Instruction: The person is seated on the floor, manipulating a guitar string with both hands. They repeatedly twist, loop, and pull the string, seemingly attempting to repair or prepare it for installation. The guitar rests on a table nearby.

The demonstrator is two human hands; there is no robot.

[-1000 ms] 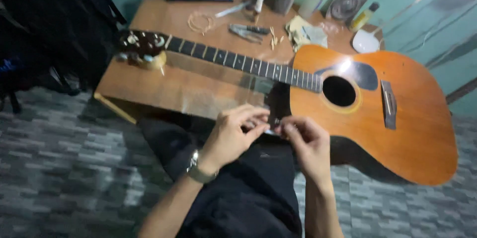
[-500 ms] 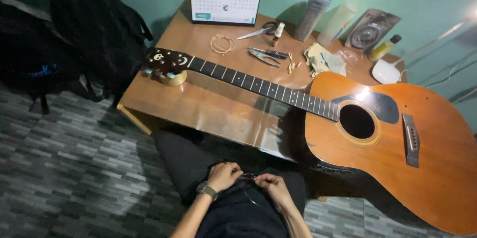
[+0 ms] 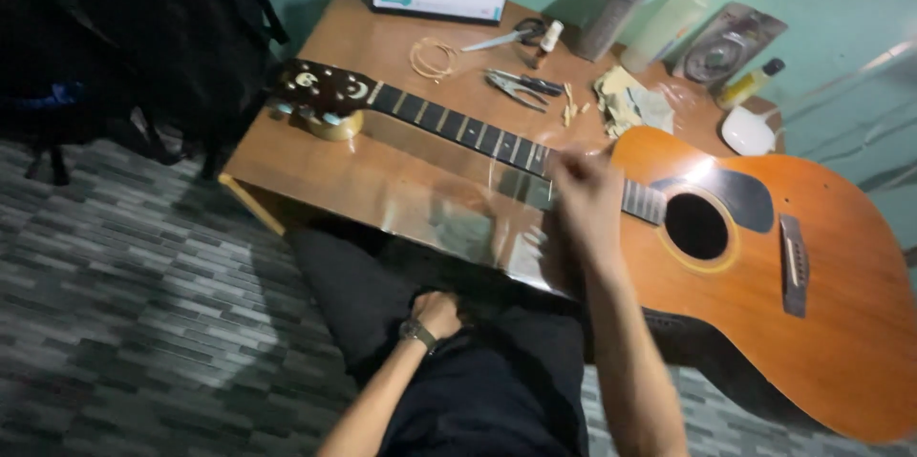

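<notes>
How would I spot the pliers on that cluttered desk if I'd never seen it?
Start at the acoustic guitar lying across the wooden table. Just beyond its dark neck, about midway along, lie the pliers, between a coil of pale wire and a crumpled yellowish cloth. Unlike the scissors further back, they have short blunt metal jaws and dark handles.

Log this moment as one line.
right hand: raised over guitar neck, blurred | left hand: fisted on lap | guitar body: flat on table
</notes>
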